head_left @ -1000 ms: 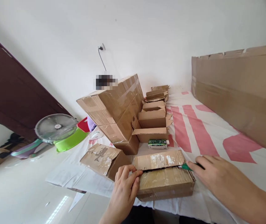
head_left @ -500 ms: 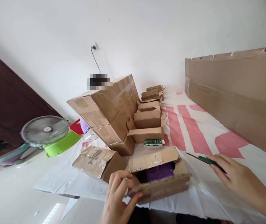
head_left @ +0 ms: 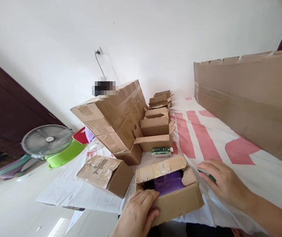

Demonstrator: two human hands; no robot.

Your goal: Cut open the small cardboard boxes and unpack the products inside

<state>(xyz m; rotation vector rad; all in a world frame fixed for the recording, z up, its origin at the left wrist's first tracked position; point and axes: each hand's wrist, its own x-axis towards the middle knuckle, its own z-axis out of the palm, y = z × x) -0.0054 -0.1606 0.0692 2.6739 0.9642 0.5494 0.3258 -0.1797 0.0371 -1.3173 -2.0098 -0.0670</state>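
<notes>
A small cardboard box (head_left: 178,204) stands at the near table edge, its top partly open. Inside lies something smooth and purple (head_left: 169,183). My left hand (head_left: 141,208) grips the front left of this box, fingers over the top edge and thumb against the front side. Just right of the box, my right hand (head_left: 223,179) is closed around a green-handled box cutter (head_left: 211,178), mostly hidden by the fingers. Beyond the box lies a small green and white carton (head_left: 161,152). To the left sits another small cardboard box (head_left: 106,174), a torn patch on its top.
Stacked large taped boxes (head_left: 116,118) rise at the back left. Several small open boxes (head_left: 154,142) run in a row beside them. A long cardboard panel (head_left: 249,89) borders the right side. A fan (head_left: 47,140) and a green basin (head_left: 65,154) are at the far left.
My right hand has come left with the box cutter, up to the box's right side. My left hand has shifted right along the front edge, and the front side now faces me more.
</notes>
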